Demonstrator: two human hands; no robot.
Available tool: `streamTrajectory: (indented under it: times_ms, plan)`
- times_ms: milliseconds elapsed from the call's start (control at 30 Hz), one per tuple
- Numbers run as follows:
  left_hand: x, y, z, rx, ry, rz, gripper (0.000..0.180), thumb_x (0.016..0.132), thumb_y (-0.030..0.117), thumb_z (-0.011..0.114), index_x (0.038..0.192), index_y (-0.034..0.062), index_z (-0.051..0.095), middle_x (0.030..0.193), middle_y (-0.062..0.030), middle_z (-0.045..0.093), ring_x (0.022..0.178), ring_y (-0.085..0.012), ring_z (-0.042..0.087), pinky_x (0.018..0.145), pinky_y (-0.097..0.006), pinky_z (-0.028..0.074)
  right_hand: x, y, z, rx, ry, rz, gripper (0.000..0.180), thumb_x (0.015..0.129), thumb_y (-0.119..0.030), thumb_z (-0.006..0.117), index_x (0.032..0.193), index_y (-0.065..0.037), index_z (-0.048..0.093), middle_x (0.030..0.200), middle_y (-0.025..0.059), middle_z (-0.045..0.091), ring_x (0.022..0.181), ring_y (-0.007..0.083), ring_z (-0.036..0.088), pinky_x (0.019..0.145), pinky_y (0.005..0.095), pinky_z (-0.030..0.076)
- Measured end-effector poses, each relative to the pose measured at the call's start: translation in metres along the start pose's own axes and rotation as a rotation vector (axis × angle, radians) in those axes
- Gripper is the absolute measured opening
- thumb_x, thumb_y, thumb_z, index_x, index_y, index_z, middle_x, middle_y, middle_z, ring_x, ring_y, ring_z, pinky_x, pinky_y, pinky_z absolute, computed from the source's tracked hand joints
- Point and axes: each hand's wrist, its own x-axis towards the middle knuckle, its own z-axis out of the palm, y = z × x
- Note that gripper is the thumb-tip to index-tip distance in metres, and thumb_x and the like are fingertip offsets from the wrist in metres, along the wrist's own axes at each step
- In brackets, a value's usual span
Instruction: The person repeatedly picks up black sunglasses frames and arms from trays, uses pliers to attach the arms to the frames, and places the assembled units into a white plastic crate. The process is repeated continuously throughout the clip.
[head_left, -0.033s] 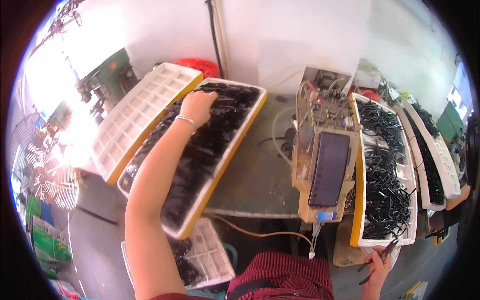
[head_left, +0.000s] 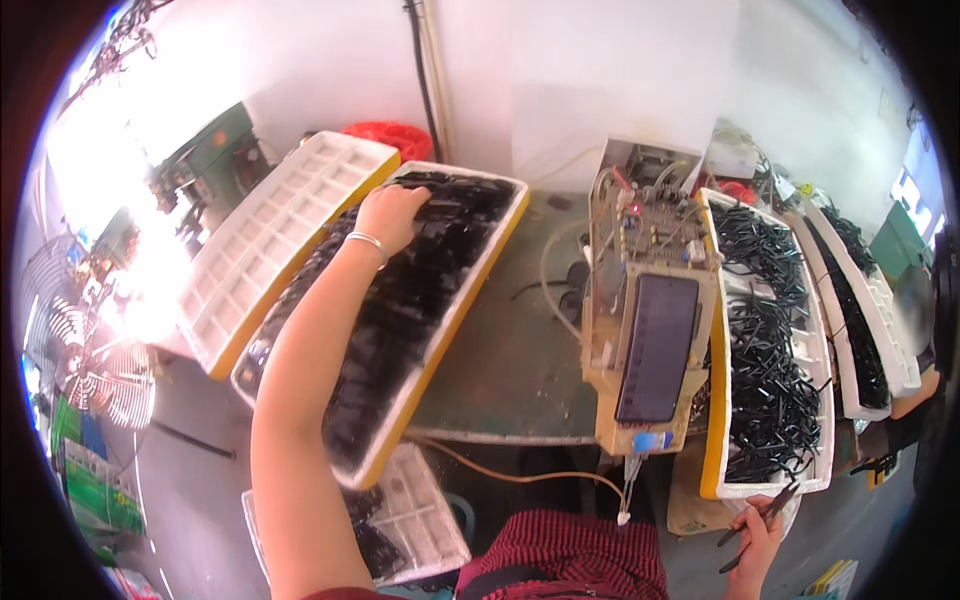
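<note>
My left hand (head_left: 392, 216), with a bangle on its wrist, reaches over a long white foam tray with a yellow side (head_left: 408, 420). Dark glossy black pieces (head_left: 400, 310) fill that tray. The fingers are curled down at the pieces near its far end; what they pinch, if anything, is hidden. At the lower right, my right hand (head_left: 756, 537) is closed around dark-handled pliers (head_left: 774, 508). Their jaws point up and away, at the near end of another foam tray (head_left: 712, 440), heaped with short black tube-like pieces (head_left: 765, 400).
Between the trays, a beige device with exposed circuitry and a dark screen (head_left: 658, 350) stands on the green worktable (head_left: 510, 370). A compartmented white tray (head_left: 285, 240) lies far left. Another tray (head_left: 425, 510) sits below the table edge. A fan (head_left: 95, 340) stands at left; more trays (head_left: 865, 310) at right.
The view has shifted slightly. My left hand stays over the black pieces with little movement, and my right hand still holds the pliers in the same spot.
</note>
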Motion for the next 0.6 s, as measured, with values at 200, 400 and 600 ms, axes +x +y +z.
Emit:
streamTrajectory:
  times_ms: [200,400,600]
  plan:
    - [0.054,-0.027,0.065,-0.054,-0.103,0.052,0.037,0.071,0.003,0.063,0.105,0.0171,0.067,0.095,-0.0041,0.065,0.104,-0.0237,0.058,0.096,-0.039,0.042,0.005,-0.014,0.008,-0.231,0.176,0.139,0.026,0.089,-0.008,0.06,0.113,0.003,0.06,0.089,0.0094,0.062,0.079,0.0157,0.058,0.069,0.0267,0.045]
    - [0.079,-0.054,0.101,-0.114,-0.147,0.19,0.045,0.065,-0.011,0.055,0.102,0.0122,0.068,0.126,-0.0043,0.06,0.119,-0.0282,0.049,0.104,-0.039,0.039,0.003,-0.017,0.031,-0.243,0.324,0.129,0.026,0.089,-0.01,0.065,0.112,0.002,0.062,0.085,0.0051,0.061,0.072,0.0117,0.053,0.063,0.0242,0.041]
    - [0.065,-0.044,0.108,-0.099,-0.354,0.071,0.053,0.078,0.001,0.057,0.13,0.0098,0.053,0.117,-0.0161,0.062,0.116,-0.0319,0.055,0.097,-0.041,0.046,0.008,0.003,0.02,-0.172,0.285,0.028,0.014,0.09,-0.003,0.056,0.104,0.001,0.057,0.081,0.0035,0.056,0.067,0.0109,0.052,0.066,0.0244,0.043]
